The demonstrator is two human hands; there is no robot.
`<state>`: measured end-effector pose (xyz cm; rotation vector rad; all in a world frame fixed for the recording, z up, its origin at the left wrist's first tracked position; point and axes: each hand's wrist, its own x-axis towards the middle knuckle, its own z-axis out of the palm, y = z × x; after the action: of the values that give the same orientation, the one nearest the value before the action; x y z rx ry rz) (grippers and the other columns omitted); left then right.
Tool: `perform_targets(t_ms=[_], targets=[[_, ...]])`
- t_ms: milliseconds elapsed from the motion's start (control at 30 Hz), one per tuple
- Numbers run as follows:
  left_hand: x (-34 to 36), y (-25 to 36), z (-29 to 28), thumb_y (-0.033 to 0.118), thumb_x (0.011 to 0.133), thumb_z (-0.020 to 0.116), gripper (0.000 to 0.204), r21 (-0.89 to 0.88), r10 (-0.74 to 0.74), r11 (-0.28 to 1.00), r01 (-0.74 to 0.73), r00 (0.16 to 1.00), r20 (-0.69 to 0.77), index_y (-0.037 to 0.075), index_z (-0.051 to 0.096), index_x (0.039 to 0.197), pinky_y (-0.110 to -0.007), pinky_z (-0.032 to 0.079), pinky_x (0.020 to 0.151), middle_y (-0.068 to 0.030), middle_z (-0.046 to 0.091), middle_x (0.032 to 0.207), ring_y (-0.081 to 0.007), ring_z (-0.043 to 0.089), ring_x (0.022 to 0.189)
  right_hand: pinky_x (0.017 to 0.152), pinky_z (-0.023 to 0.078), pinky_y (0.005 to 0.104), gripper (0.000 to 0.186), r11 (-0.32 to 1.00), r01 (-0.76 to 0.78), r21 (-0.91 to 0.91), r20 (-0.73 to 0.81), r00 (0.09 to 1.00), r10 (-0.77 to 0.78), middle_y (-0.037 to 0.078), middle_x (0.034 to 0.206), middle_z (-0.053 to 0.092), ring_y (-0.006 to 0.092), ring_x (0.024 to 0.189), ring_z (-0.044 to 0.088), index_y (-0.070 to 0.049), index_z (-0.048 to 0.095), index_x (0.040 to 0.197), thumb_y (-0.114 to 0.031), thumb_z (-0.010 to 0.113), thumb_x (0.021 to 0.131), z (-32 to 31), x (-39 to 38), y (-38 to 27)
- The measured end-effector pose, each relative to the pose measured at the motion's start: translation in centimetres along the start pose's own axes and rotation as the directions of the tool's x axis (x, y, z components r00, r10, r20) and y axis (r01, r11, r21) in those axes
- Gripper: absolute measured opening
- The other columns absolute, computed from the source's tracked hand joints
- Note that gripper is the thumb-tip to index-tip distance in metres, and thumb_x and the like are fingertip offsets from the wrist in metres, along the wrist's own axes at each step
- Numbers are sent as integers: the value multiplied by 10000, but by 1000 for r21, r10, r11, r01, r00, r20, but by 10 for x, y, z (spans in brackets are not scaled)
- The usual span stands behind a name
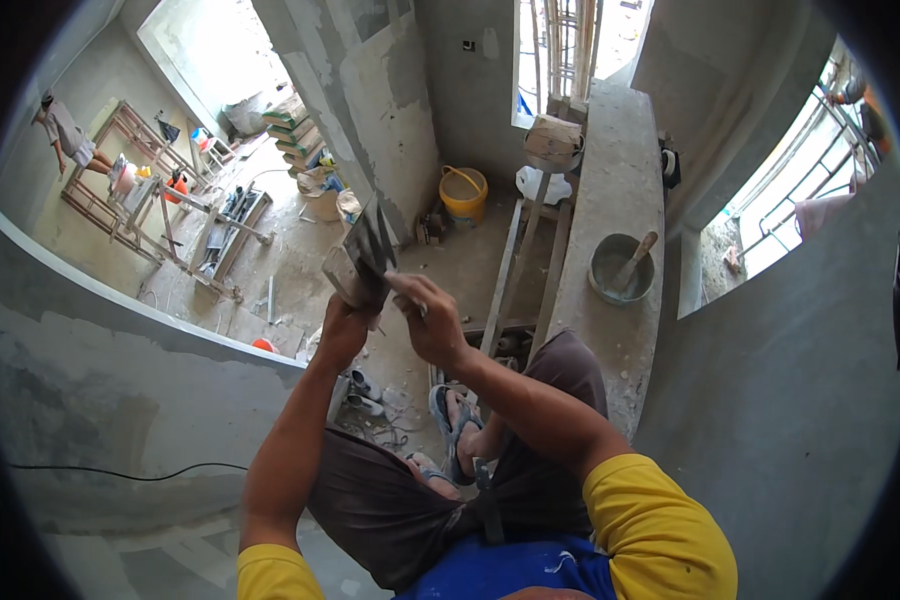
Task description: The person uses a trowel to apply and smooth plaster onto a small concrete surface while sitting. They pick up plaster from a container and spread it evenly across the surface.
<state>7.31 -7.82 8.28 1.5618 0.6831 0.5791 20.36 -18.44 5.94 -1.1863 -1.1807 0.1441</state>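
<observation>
"Where's the flat tool (368, 245)?"
"Left of the yellow bucket (465, 207), left hand (344, 330) curled around it."
"Right hand (432, 322)?"
"Just beside it, fingers bent; whether pinching anything, I can't tell."

Bowl (604, 262) on ledge (622, 160), right of right hand (434, 322)

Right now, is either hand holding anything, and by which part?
The left hand grips a flat-bladed tool by its near end. Whether the right hand holds anything cannot be told.
</observation>
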Motion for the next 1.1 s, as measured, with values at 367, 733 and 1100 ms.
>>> perform_targets(t_ms=[367,733,1100], targets=[[-3,3,1,34,861,594,60,87,-1,996,-3,999,47,7,593,914,-270,383,537,9,546,721,-79,489,626,828,504,366,330,983,-170,68,-39,984,173,218,1073,640,356,975,641,-12,611,1203,33,565,880,-5,2,8],[0,-3,2,2,853,565,90,54,-11,999,7,997,76,9,589,940,-272,396,557,-1,552,755,-89,499,640,840,495,377,339,958,-271,93,-42,960,276,214,1089,634,375,996,627,-9,605,1206,43,571,873,-6,4,25],[-4,5,4,14,860,576,84,24,7,1000,-8,999,31,10,603,940,-266,401,589,-2,571,772,-91,509,672,861,489,381,303,973,-216,82,-80,972,223,232,1098,637,368,1017,631,18,596,1205,-15,574,905,-5,9,15]])
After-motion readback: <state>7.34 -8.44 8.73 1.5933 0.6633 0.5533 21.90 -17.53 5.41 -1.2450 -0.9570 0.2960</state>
